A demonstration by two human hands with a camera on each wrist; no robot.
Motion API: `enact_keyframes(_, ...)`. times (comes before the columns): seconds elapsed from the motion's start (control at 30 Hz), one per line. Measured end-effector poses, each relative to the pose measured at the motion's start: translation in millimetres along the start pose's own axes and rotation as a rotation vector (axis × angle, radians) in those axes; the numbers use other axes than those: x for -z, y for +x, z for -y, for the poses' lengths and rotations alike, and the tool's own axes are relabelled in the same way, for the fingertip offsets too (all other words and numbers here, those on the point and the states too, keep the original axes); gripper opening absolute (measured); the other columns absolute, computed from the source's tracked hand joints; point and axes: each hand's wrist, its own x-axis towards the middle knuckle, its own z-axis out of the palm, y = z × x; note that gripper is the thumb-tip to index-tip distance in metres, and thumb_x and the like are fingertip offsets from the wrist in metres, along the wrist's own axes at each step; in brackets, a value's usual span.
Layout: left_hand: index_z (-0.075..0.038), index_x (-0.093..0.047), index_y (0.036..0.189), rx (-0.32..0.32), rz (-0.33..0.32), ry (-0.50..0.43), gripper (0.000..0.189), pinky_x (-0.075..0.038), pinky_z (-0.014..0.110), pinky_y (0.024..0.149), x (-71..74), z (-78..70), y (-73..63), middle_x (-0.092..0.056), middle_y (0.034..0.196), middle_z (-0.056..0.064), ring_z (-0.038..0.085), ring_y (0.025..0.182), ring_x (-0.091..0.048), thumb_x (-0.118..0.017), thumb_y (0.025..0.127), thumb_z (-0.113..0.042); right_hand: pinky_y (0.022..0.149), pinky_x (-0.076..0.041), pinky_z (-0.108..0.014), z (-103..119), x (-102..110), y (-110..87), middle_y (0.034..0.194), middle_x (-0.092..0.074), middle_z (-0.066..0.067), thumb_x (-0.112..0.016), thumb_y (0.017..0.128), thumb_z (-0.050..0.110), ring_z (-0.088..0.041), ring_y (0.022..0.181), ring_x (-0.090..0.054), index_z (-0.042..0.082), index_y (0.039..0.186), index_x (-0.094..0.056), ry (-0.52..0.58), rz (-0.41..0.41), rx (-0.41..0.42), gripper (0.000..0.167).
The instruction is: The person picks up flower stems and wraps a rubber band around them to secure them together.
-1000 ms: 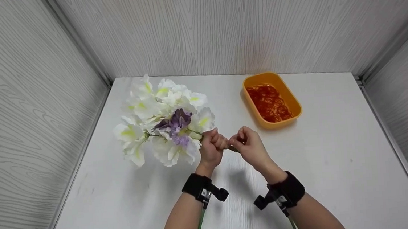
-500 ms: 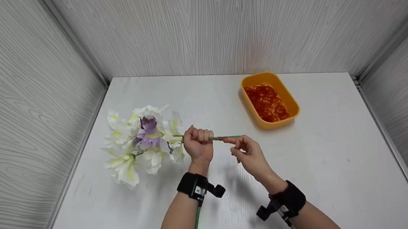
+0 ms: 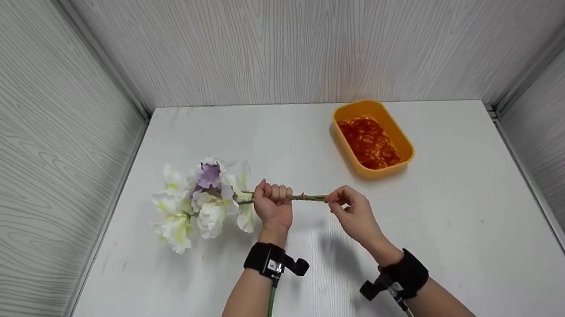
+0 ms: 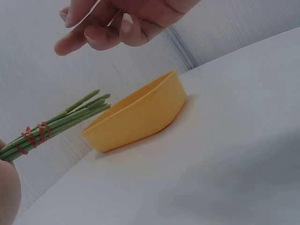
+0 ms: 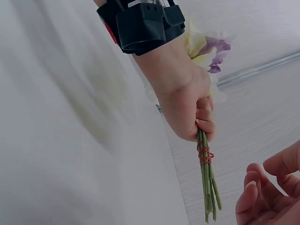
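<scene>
My left hand (image 3: 274, 210) grips a bunch of artificial flowers (image 3: 200, 202) by the stems, with the blooms to the left. Most blooms are white with yellow, and one is purple. The green stems (image 4: 70, 119) stick out from the fist towards the right. A red rubber band (image 4: 38, 134) is wound several times around them, close to the fist. In both wrist views my right hand (image 5: 272, 194) is apart from the stem ends, its fingers loosely bent and holding nothing. The part of the stems inside the left fist is hidden.
A yellow-orange plastic box (image 3: 397, 137) with many red rubber bands (image 3: 369, 141) stands towards the back right of the white table (image 3: 467, 204). Wood-grained panels (image 3: 273, 43) enclose the back and sides.
The flowers and left hand have moved left, and the blooms have come lower. The right hand has come off the stems. The wound rubber band now shows between the hands.
</scene>
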Motion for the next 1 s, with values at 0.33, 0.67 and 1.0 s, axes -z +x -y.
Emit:
enact_keyframes(0.33,-0.015,-0.025,0.065,0.074,-0.176,0.177,0.040,-0.023,0.026,0.053,17.8,7.4,8.7,-0.021,0.053,-0.004,0.011,0.049,-0.021,-0.033,0.105,-0.014,0.058,-0.044,-0.024,-17,5,-2.8,0.084,-0.063,-0.002,-0.062,0.088,-0.005,-0.018,0.075,-0.059,0.006,0.087,-0.062,-0.103,0.002,-0.035,0.011)
enact_keyframes(0.67,-0.012,-0.033,0.075,0.124,-0.288,0.176,0.030,-0.030,0.026,0.060,33.1,6.8,26.8,-0.029,0.058,-0.003,0.012,0.054,-0.031,-0.037,0.104,-0.014,0.061,-0.046,-0.023,-30,7,-4.1,0.085,-0.062,-0.006,-0.062,0.089,-0.004,-0.019,0.076,-0.060,0.005,0.087,-0.059,-0.098,-0.010,-0.056,0.009)
enact_keyframes(1.0,-0.006,-0.034,0.091,0.087,-0.283,0.181,0.012,-0.035,0.030,0.080,37.5,-1.5,43.9,-0.039,0.075,0.005,0.018,0.071,-0.043,-0.035,0.103,-0.004,0.064,-0.045,-0.027,-41,7,-1.7,0.086,-0.063,-0.005,-0.063,0.088,-0.002,-0.019,0.077,-0.060,0.006,0.089,-0.059,-0.166,-0.033,-0.057,0.009)
